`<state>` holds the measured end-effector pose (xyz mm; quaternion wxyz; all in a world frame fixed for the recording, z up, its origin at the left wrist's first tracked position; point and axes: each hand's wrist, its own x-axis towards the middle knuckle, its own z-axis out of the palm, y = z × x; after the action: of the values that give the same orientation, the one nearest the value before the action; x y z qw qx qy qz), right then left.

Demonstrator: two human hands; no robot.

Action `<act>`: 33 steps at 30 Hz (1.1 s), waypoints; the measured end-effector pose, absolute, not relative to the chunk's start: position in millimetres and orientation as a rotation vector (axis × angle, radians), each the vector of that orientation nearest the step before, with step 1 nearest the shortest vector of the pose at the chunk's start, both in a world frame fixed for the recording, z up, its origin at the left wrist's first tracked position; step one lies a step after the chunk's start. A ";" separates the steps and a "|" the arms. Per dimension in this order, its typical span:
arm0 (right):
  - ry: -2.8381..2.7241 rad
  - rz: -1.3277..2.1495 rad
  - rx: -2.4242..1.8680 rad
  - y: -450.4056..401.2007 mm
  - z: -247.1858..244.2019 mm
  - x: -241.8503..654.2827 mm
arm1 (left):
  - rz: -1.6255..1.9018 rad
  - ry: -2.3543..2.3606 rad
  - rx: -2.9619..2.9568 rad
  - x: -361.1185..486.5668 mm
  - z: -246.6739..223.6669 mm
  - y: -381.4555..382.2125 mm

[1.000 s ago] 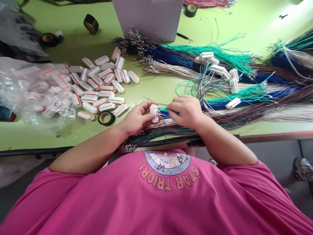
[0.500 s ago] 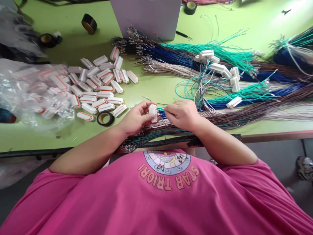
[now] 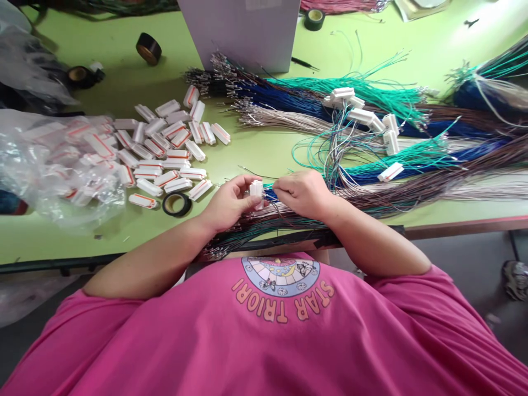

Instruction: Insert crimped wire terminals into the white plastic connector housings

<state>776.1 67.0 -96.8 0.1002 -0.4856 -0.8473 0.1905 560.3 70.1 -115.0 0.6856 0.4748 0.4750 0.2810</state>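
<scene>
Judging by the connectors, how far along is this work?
Looks done: the white connectors at right trailing wires. In hand: one connector in the left hand, with the right hand close beside it; what its fingers pinch is unclear. Apparently left: the loose connectors at left and those in the plastic bag, with no wires visible.

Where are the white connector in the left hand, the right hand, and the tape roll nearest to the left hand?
White connector (image 3: 256, 188): head view, its upper body.
Right hand (image 3: 303, 192): head view, back of hand.
Tape roll (image 3: 187, 207): head view, black outer ring.
</scene>
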 end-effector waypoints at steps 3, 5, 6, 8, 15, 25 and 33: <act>-2.582 0.564 -1.458 65.5 -97.1 769.1 | 0.616 1.098 1.112 561.5 -113.2 68.8; -2.632 0.577 -1.462 65.1 -98.7 764.5 | 0.600 1.110 1.152 561.8 -112.0 67.5; -2.645 0.592 -1.459 65.4 -99.8 762.9 | 0.593 1.117 1.167 561.5 -111.6 67.0; -2.629 0.633 -1.446 67.0 -101.3 762.1 | 0.583 1.133 1.175 560.3 -111.6 67.1; -2.555 0.571 -1.209 67.8 -94.5 766.3 | 0.708 1.095 1.347 546.9 -123.8 79.8; -1.388 1.418 -1.178 80.0 -85.9 789.0 | 0.070 1.068 2.672 568.8 -84.3 48.8; -1.247 0.975 -1.356 110.9 -67.7 846.9 | -0.162 1.046 2.767 615.4 -121.1 42.5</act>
<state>846.9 110.9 -67.7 0.5046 -0.5617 -0.5165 0.4038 615.4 42.5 -121.1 0.0893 0.9303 0.3516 -0.0545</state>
